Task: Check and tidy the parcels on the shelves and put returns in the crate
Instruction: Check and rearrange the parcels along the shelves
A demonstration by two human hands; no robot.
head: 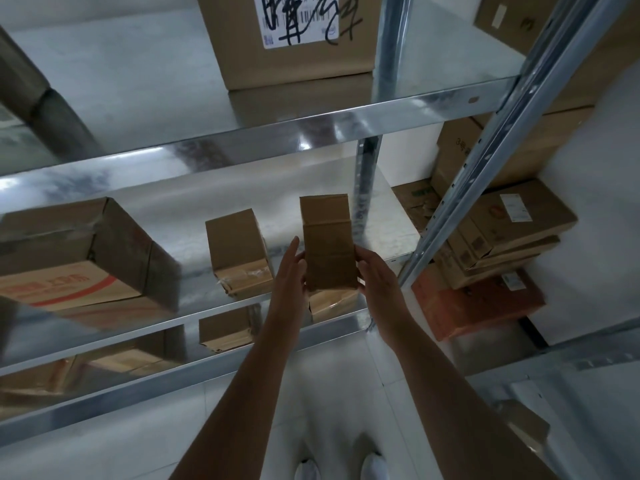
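Your left hand [289,271] lies with straight fingers flat against one side of a small box [329,244], while your right hand [375,275] curls round the other side, holding it upright over the metal shelf [194,289]. Another box [239,252] stands just beside it. Motion blurs the large carton [83,254] at left.

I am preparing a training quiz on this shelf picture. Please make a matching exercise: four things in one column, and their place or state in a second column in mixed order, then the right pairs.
Things
1. narrow brown box
2. labelled carton
3. orange box
4. small taped box

Places or states
A. on the upper shelf
B. held between the left hand and right hand
C. under a stack right of the rack
D. standing on the middle shelf, left of the hands

Pairs: 1-B, 2-A, 3-C, 4-D
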